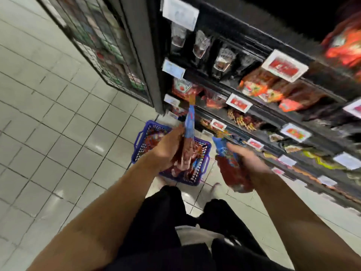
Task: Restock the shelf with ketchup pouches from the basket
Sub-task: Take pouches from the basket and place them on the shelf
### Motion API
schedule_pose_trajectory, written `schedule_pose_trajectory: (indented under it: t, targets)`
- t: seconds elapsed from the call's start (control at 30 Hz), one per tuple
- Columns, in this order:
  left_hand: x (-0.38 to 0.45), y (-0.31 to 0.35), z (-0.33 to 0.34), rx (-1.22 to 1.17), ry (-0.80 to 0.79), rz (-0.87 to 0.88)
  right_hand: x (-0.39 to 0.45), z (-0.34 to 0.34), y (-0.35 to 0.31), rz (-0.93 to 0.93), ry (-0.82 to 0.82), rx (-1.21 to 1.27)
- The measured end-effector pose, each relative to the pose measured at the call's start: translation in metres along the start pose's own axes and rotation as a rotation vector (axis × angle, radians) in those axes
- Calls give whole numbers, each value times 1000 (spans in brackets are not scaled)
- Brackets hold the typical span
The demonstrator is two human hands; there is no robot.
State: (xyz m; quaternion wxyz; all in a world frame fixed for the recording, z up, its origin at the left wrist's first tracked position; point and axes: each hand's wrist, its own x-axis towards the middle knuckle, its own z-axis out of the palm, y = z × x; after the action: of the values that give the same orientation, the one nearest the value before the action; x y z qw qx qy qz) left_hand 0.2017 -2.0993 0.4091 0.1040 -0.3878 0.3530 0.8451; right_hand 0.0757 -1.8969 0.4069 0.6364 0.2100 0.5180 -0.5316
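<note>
1. Gripping a pouch (189,132) w/ a blue top, the left hand (168,151) was over the basket (197,179), fingers curled round the pouch's red lower part; the blue end pointed to 12 o'clock.
2. Right hand (247,161) was at 3 o'clock of the left, well apart from it, clasping a 2nd pouch (232,173): blue top toward 11, red body hanging toward 6. Motion blur hid the exact finger lie.
3. Basket, blue plastic w/ mesh walls, sat on the tiled floor (58,124) just under the left hand, approx. at frame centre. More red pouches (192,170) lay piled inside; count couldn't be told.
4. Shelf (259,116), dark, ran from 12 to 4 o'clock on the right side. Several tiers held red packs, w/ white-and-red price tags (239,102) along the front edges.
5. Right-hand pouch was near the lower shelf edge but apart from it; left-hand pouch's top overlapped the shelf's bottom tiers in view, contact unclear.
6. A wire-grid rack (105,45) stood at 11 o'clock, beside the shelf's end.
7. Person's dark trousers (166,222) filled 6 o'clock, knees bent, a foot near the basket.
8. Whole view was blurred.
</note>
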Motion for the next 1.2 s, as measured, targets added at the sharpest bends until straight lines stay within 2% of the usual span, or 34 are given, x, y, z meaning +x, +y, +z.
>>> schedule_pose_trajectory:
  t: [0.13,0.23,0.33,0.47,0.67,0.83,0.97,1.2]
  targets:
    - [2,-8,51,23,-140,58,-43,-46,-21,-68,-35,-46]
    - [4,-27,97,0,-257,178,-81,-82,-36,-184,-38,-154]
    - [2,-47,155,68,-156,289,-130,-124,-54,-427,-70,-289]
    - [7,-57,236,209,-41,361,-190,-180,-78,-601,-108,-347]
    - [29,-61,334,378,-115,425,-237,-249,-103,-763,82,-276]
    - [43,-57,381,495,-227,523,-251,-288,-113,-816,147,-210]
    - [57,-42,411,535,-200,577,-257,-307,-122,-855,207,-287]
    - [75,-3,462,812,-76,778,-268,-309,-153,-989,364,-352]
